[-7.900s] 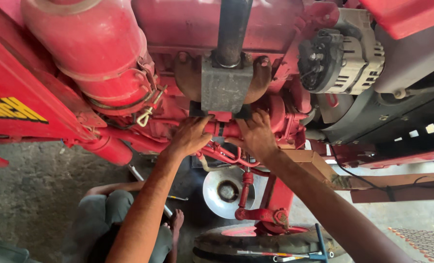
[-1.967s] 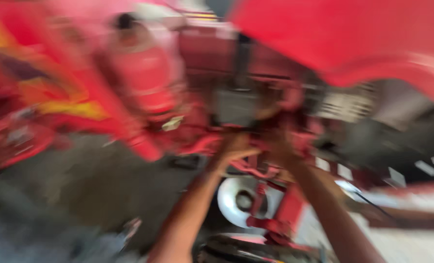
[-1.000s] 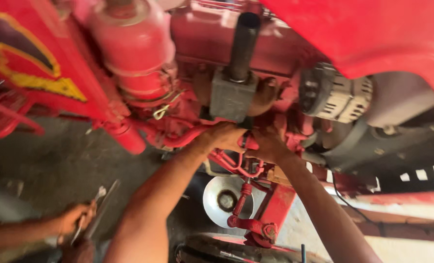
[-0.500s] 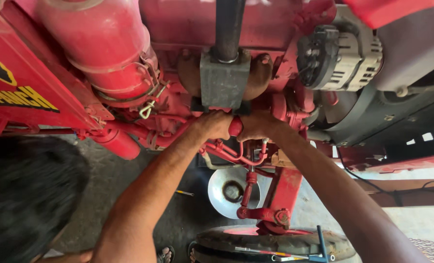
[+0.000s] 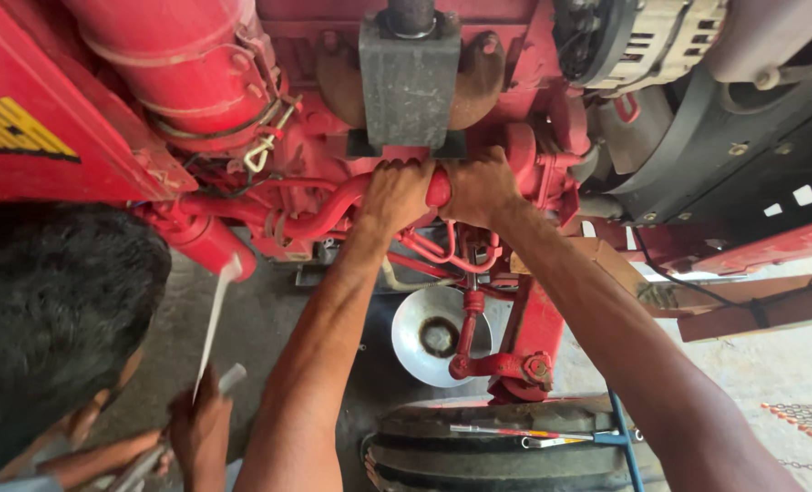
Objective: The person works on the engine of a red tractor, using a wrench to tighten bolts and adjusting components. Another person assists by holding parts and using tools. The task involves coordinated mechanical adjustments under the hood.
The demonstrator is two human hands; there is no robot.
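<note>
Both of the person's hands are pressed against the side of a red tractor engine, just under the grey exhaust block [image 5: 410, 77]. The left hand [image 5: 397, 193] is closed over the upper end of a red coolant pipe [image 5: 328, 211], with the fingers curled onto the fitting where the pipe meets the engine. The right hand [image 5: 481, 187] is set just beside it, touching it, with the fingers bent around the same red fitting; whether a tool or fastener is gripped inside either hand cannot be told. Compared with the view from half a second ago, the hands have been kept at the same joint, but the camera has been brought closer and lower, so the work at the fitting is judged to be continuing rather than finished. A co-worker's dark-haired head [image 5: 55, 319] is now seen at the lower left, and that co-worker's hand [image 5: 201, 424] is held around a thin white strip [image 5: 213, 328] below the red air-cleaner cylinder [image 5: 183, 64]. An alternator [image 5: 638, 41] is mounted at the upper right, and a shiny metal dish [image 5: 433, 335] lies on the floor beneath the engine.
</note>
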